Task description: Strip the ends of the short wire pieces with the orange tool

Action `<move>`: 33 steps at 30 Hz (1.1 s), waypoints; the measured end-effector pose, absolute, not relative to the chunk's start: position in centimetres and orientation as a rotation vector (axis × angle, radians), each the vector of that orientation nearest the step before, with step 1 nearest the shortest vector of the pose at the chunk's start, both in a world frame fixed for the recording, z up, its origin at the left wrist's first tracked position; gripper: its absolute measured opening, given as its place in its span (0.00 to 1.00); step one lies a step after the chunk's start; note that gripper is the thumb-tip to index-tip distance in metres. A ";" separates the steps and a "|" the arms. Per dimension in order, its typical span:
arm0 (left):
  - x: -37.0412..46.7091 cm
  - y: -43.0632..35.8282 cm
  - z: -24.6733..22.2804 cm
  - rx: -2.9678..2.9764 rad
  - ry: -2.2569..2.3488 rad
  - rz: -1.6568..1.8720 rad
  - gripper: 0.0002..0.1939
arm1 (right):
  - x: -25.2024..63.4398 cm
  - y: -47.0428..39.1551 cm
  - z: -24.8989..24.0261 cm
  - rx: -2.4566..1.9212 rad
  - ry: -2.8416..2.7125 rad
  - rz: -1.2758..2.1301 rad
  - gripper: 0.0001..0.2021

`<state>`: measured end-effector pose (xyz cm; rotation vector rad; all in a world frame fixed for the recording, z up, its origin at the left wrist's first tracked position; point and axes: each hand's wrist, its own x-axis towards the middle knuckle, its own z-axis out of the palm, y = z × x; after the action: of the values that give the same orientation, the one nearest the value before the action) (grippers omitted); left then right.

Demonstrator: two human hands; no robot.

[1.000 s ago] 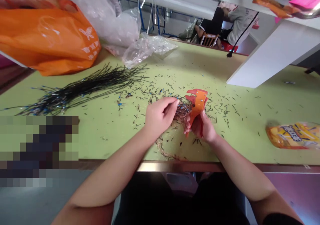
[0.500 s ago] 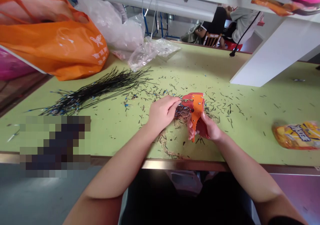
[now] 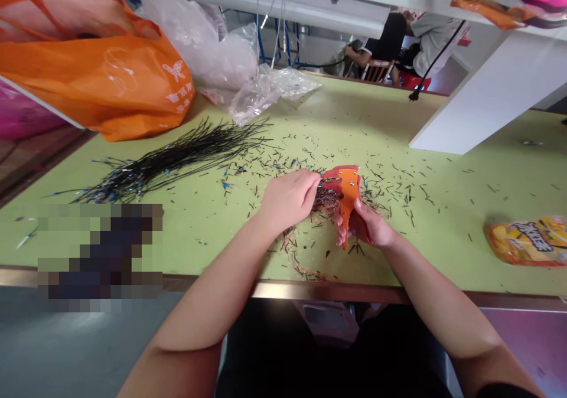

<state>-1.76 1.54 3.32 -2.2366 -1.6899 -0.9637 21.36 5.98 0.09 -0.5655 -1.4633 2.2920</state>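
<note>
Wire [image 3: 330, 180] at the mouth of an orange tool [image 3: 349, 185]

The orange tool, plier-like and riveted, with red parts at its mouth and rear handle, is held over the pale green counter [image 3: 212, 250], its mouth facing left. The person's right hand [image 3: 372, 224] is wrapped around its lower end, fingers curled over the front handle and thumb laid along the back; the two handles stand apart. The left hand [image 3: 287, 198], just left of the tool, is closed to a pinch on the wire, which runs from the fingertips into the tool's mouth. Whether the tool bites on it cannot be told.

Just left of the tool, partly covered by the left hand, lies a heap of fine coppery and dark scraps [image 3: 325, 202]. Short black clippings [image 3: 406, 197] are strewn on both sides of the tool and beyond it. Left of the tool and a little farther off, a bundle of long black wires [image 3: 181, 153] lies slantwise, blue bits showing at its nearer end. Well left of the tool and farther back sits an orange bag [image 3: 133, 85], with crumpled clear plastic [image 3: 274, 91] beside it. To the tool's right, well apart, lies a yellow packet [image 3: 531, 241]. Far beyond the tool, past the counter, a person in a grey top [image 3: 436, 38] shows in part.
</note>
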 end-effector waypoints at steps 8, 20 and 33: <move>-1.5 1.4 3.1 -2.155 -1.687 -0.923 0.12 | 20.7 5.6 0.4 -0.596 -1.488 2.208 0.31; -1.2 1.8 2.9 -2.244 -1.777 -1.243 0.12 | 19.1 3.3 -0.4 -0.658 -1.374 2.109 0.31; -1.0 1.6 2.4 -2.237 -1.788 -1.811 0.17 | 19.5 2.6 -0.1 -0.359 -1.194 2.248 0.30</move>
<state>-1.00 1.57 2.37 -2.2365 -1.7883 -1.8114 19.54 2.62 -0.11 -0.3592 -1.1943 2.2479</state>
